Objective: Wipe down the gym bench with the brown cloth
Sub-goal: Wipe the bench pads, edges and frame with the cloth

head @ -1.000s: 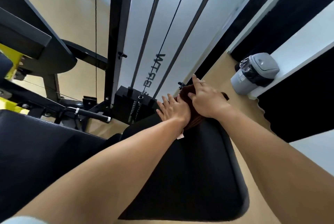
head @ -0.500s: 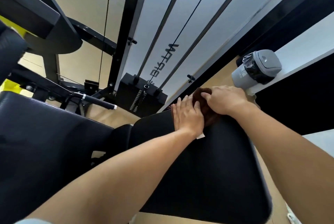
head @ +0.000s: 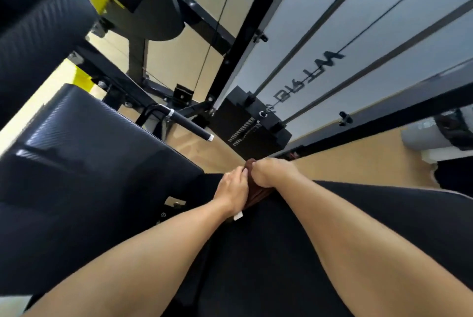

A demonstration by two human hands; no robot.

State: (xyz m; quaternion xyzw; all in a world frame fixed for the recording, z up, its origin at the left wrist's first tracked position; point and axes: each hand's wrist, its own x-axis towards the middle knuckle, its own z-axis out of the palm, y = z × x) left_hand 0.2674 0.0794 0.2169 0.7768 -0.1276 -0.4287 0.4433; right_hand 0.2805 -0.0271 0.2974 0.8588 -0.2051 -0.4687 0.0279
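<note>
From the head view, I look down both of my bare forearms to the far end of the black gym bench (head: 294,252), whose padded surface fills the lower middle of the picture. The brown cloth (head: 257,195) lies bunched at that far edge of the surface, squeezed between my two hands, with a small white tag (head: 238,216) poking out at its near end beside my left wrist.

My left hand (head: 231,190) lies flat along the left side of the cloth, its fingers (head: 239,172) straight and close together, pressing against the fabric. My right hand (head: 275,172) sits on top of the cloth's far end with its fingers curled down over the bunched fabric, gripping it; the fingertips themselves are hidden under the knuckles.

To the left of the bench, a second black padded seat (head: 84,163) stands just beside it, textured and catching some glare. Beyond my hands stands a black weight stack (head: 252,128) with guide rods and a cable rising from it, and a black handle bar (head: 188,124) with a white tip juts out just left of it. At the right edge, a grey bin (head: 435,135) with a black liner rests on the tan floor, blurred.
</note>
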